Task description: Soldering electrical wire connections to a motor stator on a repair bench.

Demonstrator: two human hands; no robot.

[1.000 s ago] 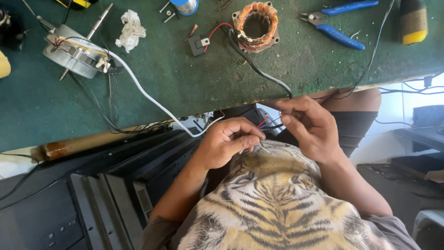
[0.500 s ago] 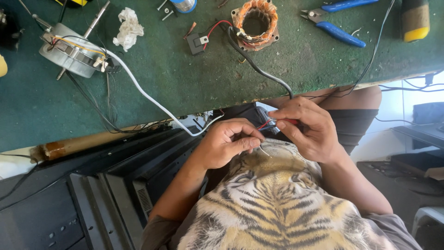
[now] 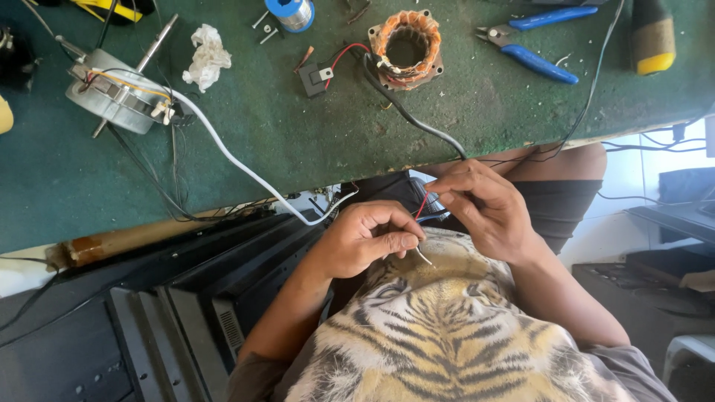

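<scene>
- The left hand (image 3: 369, 242) is curled almost closed just below the bench edge, thumb and forefinger pinched on the bare end of a thin pale wire (image 3: 423, 257) that pokes out toward the tiger-print shirt (image 3: 439, 335).
- The right hand (image 3: 484, 208) sits just beside it, fingers bent in and tips pressed together on a red wire (image 3: 421, 206) that runs down between the two hands; the hands are near each other, not quite touching.
- Both wires are held over the person's lap, in front of the worktop rather than on it.
- The green bench top (image 3: 298, 141) is worn and scuffed, dusted with bits of debris, its front edge running slantwise across the view.
- On it, a stator with copper windings (image 3: 407, 49) lies with red and black leads going to a small black part (image 3: 314, 79); a thick black cable (image 3: 417, 123) leads off the edge toward the hands.
- Blue-handled pliers (image 3: 532, 41) lie to the right, with a yellow-and-dark tool handle (image 3: 652, 37) at the far corner.
- To the left rests a grey motor with a shaft (image 3: 119, 93), a white cable (image 3: 238, 167) trailing from it, a crumpled white rag (image 3: 206, 56), and a spool of solder (image 3: 292, 11).
- Below the bench, dark slatted panels (image 3: 149, 298) are stacked; pale floor (image 3: 633, 186) shows on the right.
</scene>
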